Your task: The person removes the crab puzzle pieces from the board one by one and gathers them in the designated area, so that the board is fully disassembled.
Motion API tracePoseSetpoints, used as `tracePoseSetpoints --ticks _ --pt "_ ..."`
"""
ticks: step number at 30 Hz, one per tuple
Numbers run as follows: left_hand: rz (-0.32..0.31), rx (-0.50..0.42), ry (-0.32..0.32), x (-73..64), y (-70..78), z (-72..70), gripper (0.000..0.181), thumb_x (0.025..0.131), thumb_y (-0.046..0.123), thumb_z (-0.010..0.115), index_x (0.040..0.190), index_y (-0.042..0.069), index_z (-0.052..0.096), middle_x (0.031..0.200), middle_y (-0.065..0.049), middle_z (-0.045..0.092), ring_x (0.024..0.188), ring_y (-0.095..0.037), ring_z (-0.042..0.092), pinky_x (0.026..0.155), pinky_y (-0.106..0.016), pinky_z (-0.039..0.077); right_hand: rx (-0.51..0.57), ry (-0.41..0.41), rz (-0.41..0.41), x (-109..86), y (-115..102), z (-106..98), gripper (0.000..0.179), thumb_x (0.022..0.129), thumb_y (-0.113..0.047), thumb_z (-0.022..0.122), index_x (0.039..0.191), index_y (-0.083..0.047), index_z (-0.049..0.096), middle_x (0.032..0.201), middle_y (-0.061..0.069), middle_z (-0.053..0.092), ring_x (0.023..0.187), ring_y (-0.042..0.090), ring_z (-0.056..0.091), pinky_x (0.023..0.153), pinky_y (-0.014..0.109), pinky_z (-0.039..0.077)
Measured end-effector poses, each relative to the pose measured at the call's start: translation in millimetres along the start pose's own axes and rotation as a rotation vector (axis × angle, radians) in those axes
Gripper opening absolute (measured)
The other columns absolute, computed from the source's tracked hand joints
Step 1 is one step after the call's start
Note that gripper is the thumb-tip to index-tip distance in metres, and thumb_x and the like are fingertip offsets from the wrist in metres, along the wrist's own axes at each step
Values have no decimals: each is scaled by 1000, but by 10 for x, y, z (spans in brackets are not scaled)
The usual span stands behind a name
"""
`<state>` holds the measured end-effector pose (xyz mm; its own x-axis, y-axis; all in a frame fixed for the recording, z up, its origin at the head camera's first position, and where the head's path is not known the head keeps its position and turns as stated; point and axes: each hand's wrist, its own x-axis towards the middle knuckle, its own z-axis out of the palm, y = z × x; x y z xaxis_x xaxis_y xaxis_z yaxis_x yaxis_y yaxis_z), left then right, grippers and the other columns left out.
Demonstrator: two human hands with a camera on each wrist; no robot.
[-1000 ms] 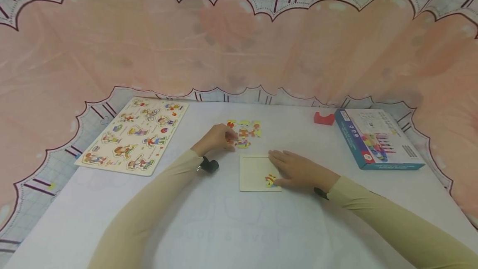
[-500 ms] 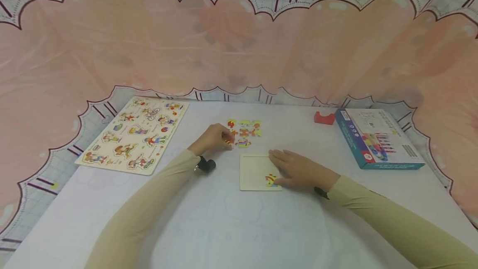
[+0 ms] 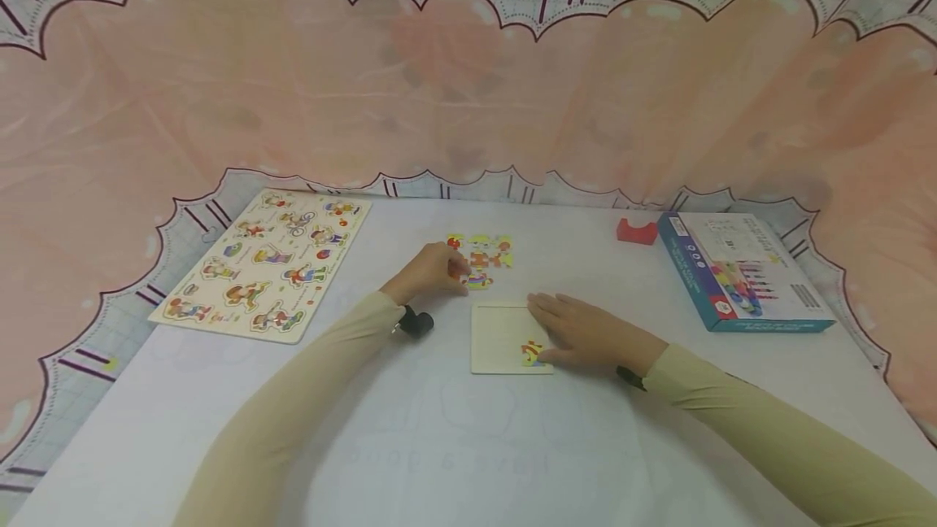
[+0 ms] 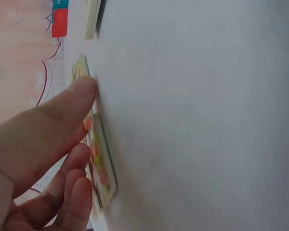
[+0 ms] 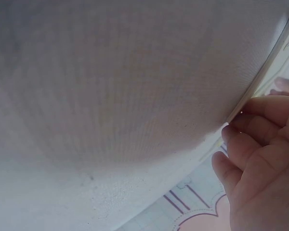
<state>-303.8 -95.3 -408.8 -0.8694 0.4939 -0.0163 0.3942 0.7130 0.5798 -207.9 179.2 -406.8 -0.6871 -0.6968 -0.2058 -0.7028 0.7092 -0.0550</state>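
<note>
In the head view, my left hand [image 3: 432,271] is at the near-left part of a group of yellow and red puzzle pieces [image 3: 479,259]. Its thumb and bent fingers also show in the left wrist view, close to a puzzle piece [image 4: 102,166]; whether they grip one is unclear. My right hand [image 3: 586,333] rests along the right side of a small cream puzzle tray [image 3: 498,340], fingers extended at its far right corner. The right thumb lies beside a puzzle piece [image 3: 530,353] sitting in the tray's near-right corner. The right wrist view shows those fingers touching the tray edge [image 5: 267,72].
A large picture puzzle board [image 3: 267,263] lies at the left. At the right back are a flat teal and white box [image 3: 754,271] and a small red notched block [image 3: 635,232]. All rest on a white cloth, with a patterned curtain behind.
My left hand shifted slightly left, then back to the right over the nearest pieces, covering the near-left piece seen before. The right hand and the tray have stayed in place.
</note>
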Motion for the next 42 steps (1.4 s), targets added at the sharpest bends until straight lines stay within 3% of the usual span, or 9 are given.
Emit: tracePoseSetpoints --ticks 3,8,20,26,34,38,42 --pt "8 28 -4 45 32 37 27 70 11 81 94 2 72 87 -10 70 78 -16 57 72 -25 46 1 4 -6 -4 -2 -13 77 91 -51 52 146 -3 29 154 12 29 142 26 27 115 42 24" --pt "-35 11 -27 72 89 37 28 72 10 80 97 3 71 100 -10 71 91 -21 60 84 -33 49 5 3 -3 -5 -7 -20 77 90 -52 52 146 -3 29 154 12 29 142 26 28 115 42 25" --pt "-78 -7 -58 53 125 13 30 74 10 78 102 3 71 104 -11 71 96 -22 64 86 -33 51 16 -8 43 0 -2 14 79 89 -54 53 148 -7 27 155 8 28 143 24 26 116 42 24" --pt "-43 -9 -49 -15 247 53 32 74 13 79 104 5 70 106 -9 70 95 -20 62 86 -33 51 13 -11 36 4 8 23 78 90 -54 51 148 -7 27 155 8 27 143 24 27 116 42 24" --pt "104 65 -213 -145 603 330 29 76 20 78 103 10 72 106 -3 70 97 -16 60 87 -29 49 73 -55 85 8 37 9 99 77 -72 54 150 -12 22 157 5 23 144 24 24 115 44 24" --pt "124 82 -285 -204 699 473 27 76 22 78 101 13 72 103 1 69 96 -12 57 89 -26 46 104 -61 100 8 37 6 107 71 -76 56 150 -14 20 157 4 22 144 25 23 115 45 25" --pt "122 95 -304 -256 748 549 23 76 24 78 96 17 71 95 6 66 91 -7 55 85 -23 46 109 -61 98 3 22 -1 107 71 -76 56 150 -14 19 157 3 22 144 24 23 115 45 25"
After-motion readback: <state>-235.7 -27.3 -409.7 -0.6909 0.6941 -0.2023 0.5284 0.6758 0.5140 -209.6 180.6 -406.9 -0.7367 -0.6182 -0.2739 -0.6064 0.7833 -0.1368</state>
